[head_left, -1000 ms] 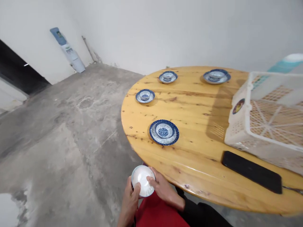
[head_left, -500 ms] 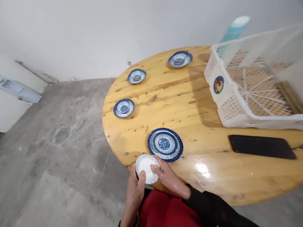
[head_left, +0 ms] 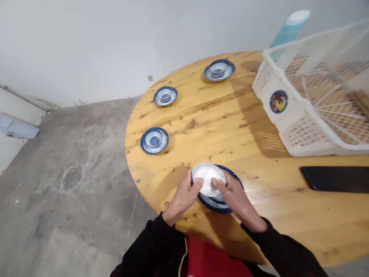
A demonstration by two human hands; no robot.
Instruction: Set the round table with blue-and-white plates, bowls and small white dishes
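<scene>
Both hands grip a small white bowl (head_left: 208, 176). My left hand (head_left: 184, 194) is closed on its left edge with the thumb across it, and my right hand (head_left: 235, 194) is closed on the right edge in the same way. Below the bowl lies a blue-and-white patterned plate (head_left: 215, 207), partly covered by the bowl and my right hand. I cannot tell whether the bowl touches it.
Three plates with bowls on them stand along the far rim: a near-left plate (head_left: 143, 146), a middle plate (head_left: 155, 100) and a far plate (head_left: 206, 74). A white plastic basket (head_left: 300, 132), a black flat slab (head_left: 337, 179) and a turquoise cylinder (head_left: 288, 32) are at right.
My hands have carried the bowl from the table's near edge forward and right, over the patterned plate. The view has shifted slightly.
</scene>
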